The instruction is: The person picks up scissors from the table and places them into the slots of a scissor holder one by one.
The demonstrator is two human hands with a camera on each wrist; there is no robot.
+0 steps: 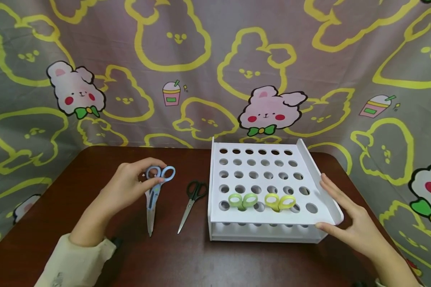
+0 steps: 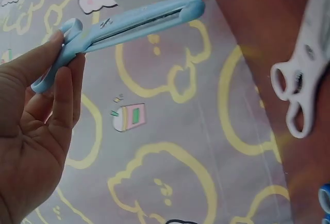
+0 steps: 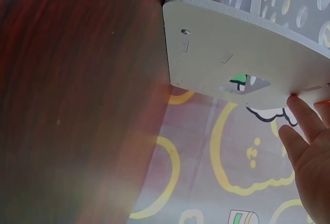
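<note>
My left hand (image 1: 129,181) pinches light blue scissors (image 1: 160,175) by their finger loops, above the table's left part. In the left wrist view their closed blades lie inside a blue cover. In the head view a metal blade shows below them; I cannot tell whose it is. My right hand (image 1: 355,227) rests with extended fingers against the right side panel of a white rack (image 1: 262,217) with rows of round holes. Green-handled scissors (image 1: 242,201) and yellow-handled scissors (image 1: 280,202) stand in front-row holes, handles up.
Black-handled scissors (image 1: 192,199) lie on the dark brown table (image 1: 172,263), just left of the rack. White-handled scissors (image 2: 301,80) lie on the table in the left wrist view, with a blue handle (image 2: 325,198) at the frame's edge. A patterned curtain (image 1: 201,79) hangs behind.
</note>
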